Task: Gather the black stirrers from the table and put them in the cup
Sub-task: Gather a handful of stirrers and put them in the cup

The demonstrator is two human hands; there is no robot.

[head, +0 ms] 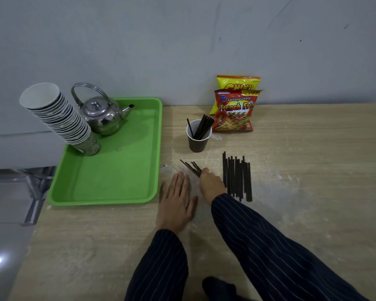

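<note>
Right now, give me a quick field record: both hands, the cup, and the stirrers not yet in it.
left hand: flat on the table, fingers spread, holding nothing
right hand: closed on a small bunch of stirrers
cup: upright, right of the green tray, several stirrers already inside
loose stirrers: row lying on the table, right of the right hand
</note>
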